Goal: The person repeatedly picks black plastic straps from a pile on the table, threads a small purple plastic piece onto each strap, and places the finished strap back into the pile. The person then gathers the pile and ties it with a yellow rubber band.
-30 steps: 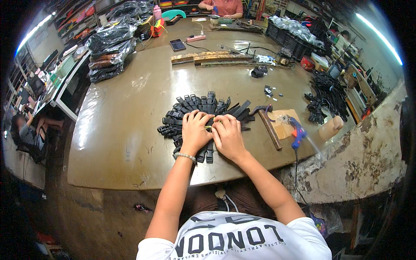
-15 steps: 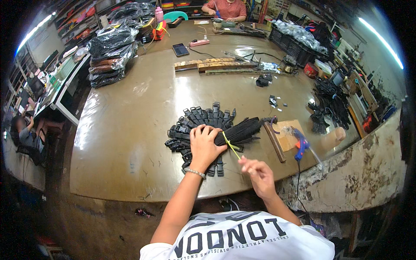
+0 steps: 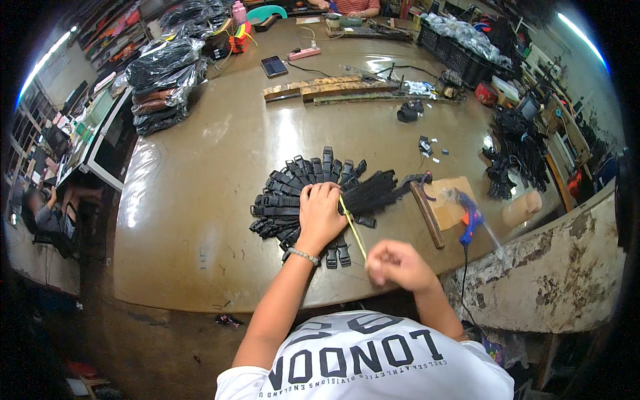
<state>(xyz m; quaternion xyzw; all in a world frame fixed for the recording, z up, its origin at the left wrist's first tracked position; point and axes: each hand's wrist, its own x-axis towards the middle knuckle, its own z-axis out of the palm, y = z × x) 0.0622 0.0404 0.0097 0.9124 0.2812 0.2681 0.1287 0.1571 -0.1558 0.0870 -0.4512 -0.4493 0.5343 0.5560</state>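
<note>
A thick bundle of black buckle straps [image 3: 277, 200] lies on the table in front of me, its plastic side-release buckles fanned out to the left and its strap ends [image 3: 373, 193] pointing right. My left hand [image 3: 323, 215] is closed over the middle of the bundle, pressing it down; the thumb side borders a yellow-green cord. That cord [image 3: 353, 230] runs taut from the straps down toward me. My right hand [image 3: 399, 265], slightly smeared by motion, is closed in a pinch on the cord's near end.
Right of the bundle lie a hammer [image 3: 427, 212], a cardboard piece [image 3: 445, 200] and a blue glue gun [image 3: 471, 223] with its cord. Farther off are wooden strips [image 3: 333, 87], a phone [image 3: 273, 66] and plastic-wrapped stacks [image 3: 163, 83]. Another person [image 3: 350, 7] works at the far edge.
My right hand has drawn back toward me, pulling the cord longer and tighter. The left hand still holds the bundle down. The whole view has shifted slightly.
</note>
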